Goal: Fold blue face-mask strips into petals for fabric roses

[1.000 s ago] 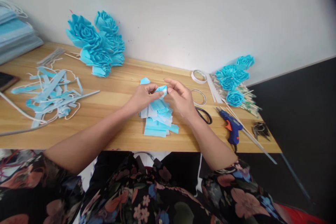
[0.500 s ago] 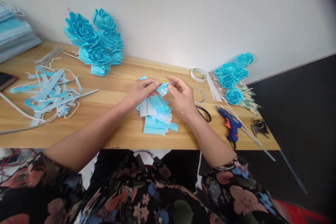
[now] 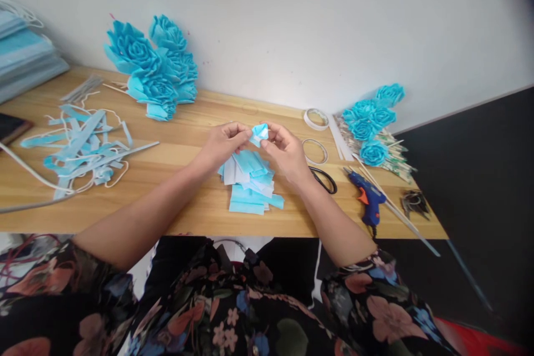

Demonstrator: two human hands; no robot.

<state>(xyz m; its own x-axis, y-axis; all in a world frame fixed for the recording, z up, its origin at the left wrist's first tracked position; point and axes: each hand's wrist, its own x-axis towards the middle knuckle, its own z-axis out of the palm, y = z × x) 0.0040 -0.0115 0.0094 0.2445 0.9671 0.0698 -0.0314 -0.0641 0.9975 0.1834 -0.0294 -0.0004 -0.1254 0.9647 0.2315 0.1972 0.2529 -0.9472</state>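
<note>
Between both hands sits a small folded blue piece (image 3: 259,133), held above the wooden table (image 3: 187,200). My left hand (image 3: 223,146) pinches its left side with curled fingers. My right hand (image 3: 284,151) pinches its right side with thumb and fingertips. Directly under the hands lies a pile of cut blue and white pieces (image 3: 250,183).
A large cluster of blue flowers (image 3: 152,67) leans on the wall at back left. Blue strip scraps (image 3: 81,147) lie at left. Right of the hands: tape rolls (image 3: 316,119), black scissors (image 3: 324,180), a blue glue gun (image 3: 367,200), small blue flowers on sticks (image 3: 371,128).
The hands have drawn closer together and the blue piece between them is now folded tighter and held slightly higher. Nothing else on the table moved.
</note>
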